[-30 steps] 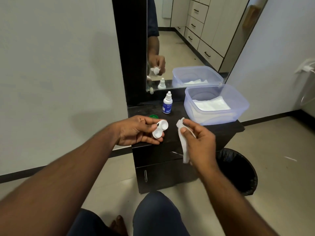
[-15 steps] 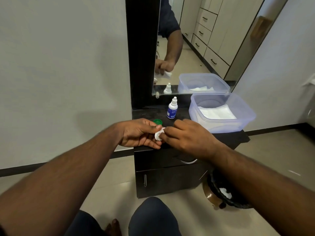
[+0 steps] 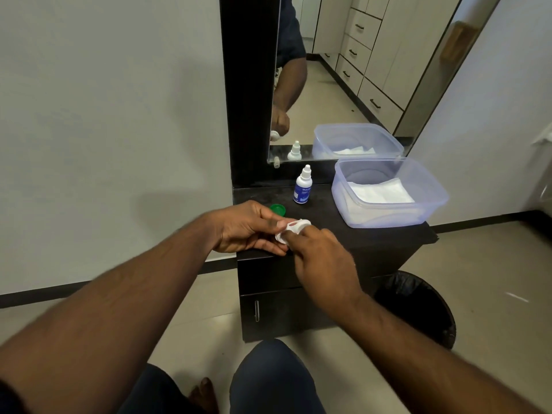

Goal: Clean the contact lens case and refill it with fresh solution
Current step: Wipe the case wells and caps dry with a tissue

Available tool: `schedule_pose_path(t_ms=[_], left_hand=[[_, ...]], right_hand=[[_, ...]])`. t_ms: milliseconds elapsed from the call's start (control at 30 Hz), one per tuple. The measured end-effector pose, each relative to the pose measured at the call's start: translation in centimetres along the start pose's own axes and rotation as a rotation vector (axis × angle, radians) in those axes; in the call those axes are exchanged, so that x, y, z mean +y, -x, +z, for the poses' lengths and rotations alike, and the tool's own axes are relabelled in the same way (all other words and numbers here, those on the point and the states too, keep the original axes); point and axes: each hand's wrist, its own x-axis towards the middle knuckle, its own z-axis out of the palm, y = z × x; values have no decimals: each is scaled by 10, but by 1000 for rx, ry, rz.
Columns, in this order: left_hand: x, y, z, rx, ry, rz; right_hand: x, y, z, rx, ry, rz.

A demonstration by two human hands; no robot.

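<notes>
My left hand (image 3: 245,228) grips a small white contact lens case (image 3: 294,228) over the front left of the dark cabinet top (image 3: 343,231). My right hand (image 3: 322,258) meets it from the right, its fingertips pinching the near end of the case; the fingers hide that part. A green cap (image 3: 278,209) lies on the top just behind my left hand. Further back stands a small white solution bottle (image 3: 303,189) with a blue label, its cap on.
A clear plastic tub (image 3: 388,218) with folded white tissues (image 3: 382,191) fills the right of the cabinet top. A mirror (image 3: 343,85) rises behind it. A black-lined waste bin (image 3: 418,306) stands on the floor to the right of the cabinet. My knees are below.
One second ago my right hand held a white tissue beside the case. The tissue is gone from that hand, which now has its fingertips on the case in my left hand.
</notes>
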Motion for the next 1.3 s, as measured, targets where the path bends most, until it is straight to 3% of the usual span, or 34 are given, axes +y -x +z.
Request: schedule_pose_path(t_ms=[100, 167, 233, 300, 400, 467, 533, 600, 733, 833, 1067, 1300], left_hand=[[-1, 1, 4, 48, -55, 34], [-2, 3, 6, 76, -57, 70], [-2, 5, 8, 112, -18, 92], [-4, 7, 10, 138, 37, 123], [-9, 6, 10, 129, 111, 184], [-10, 7, 9, 132, 130, 206], [-10, 8, 9, 137, 142, 206], [-12, 9, 9, 133, 164, 208], [-13, 11, 9, 102, 127, 219], [-12, 11, 9, 81, 138, 203], [-12, 12, 7, 20, 82, 185], [-18, 14, 15, 108, -33, 273]], right_hand=[[-19, -3, -5, -74, -494, 350], [-23, -9, -10, -62, -1145, 657], [-24, -11, -16, -176, -1724, 921], [-22, -5, -13, -244, -1983, 1013], [-22, 6, -7, -78, -2245, 926], [-22, 11, -9, 66, -2167, 880], [-16, 10, -8, 231, -1817, 825], [-5, 4, -10, 338, -1367, 632], [13, -13, -11, 296, -670, 38], [23, -22, -8, 186, -325, -189], [26, -27, -3, 200, -144, -261], [12, -6, 15, 254, -207, -46]])
